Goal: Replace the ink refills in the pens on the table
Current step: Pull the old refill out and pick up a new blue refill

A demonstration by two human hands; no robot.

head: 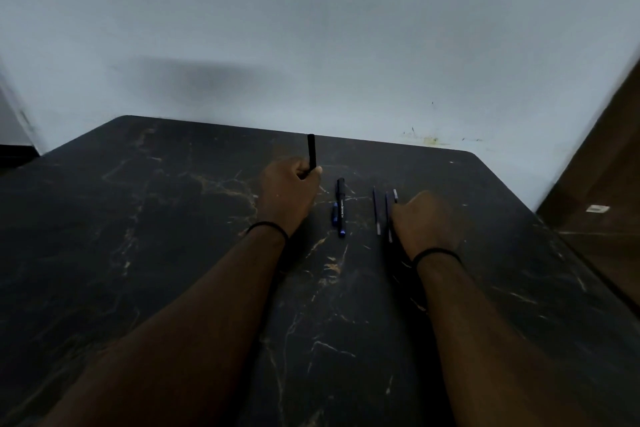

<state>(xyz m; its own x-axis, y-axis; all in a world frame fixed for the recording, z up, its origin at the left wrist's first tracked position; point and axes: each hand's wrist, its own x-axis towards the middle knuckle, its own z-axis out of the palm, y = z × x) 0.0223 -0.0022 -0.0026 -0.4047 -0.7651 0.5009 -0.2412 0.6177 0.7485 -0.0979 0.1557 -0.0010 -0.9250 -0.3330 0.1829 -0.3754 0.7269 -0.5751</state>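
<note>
My left hand (pixel 289 192) is closed around a black pen barrel (pixel 311 151) that stands upright, its top poking above my fingers. A whole black pen with a blue end (pixel 340 206) lies on the dark marble table (pixel 173 218) just right of that hand, with a small blue pen part (pixel 335 214) beside it. Two thin refills (pixel 375 210) (pixel 388 215) lie further right. My right hand (pixel 424 222) rests on the table with fingers curled over a third refill (pixel 395 195), whose tip sticks out beyond the knuckles. Whether the fingers pinch it is hidden.
A pale wall (pixel 311 45) rises right behind the table's far edge. A brown wooden panel (pixel 602 184) stands at the right. Both wrists wear thin black bands.
</note>
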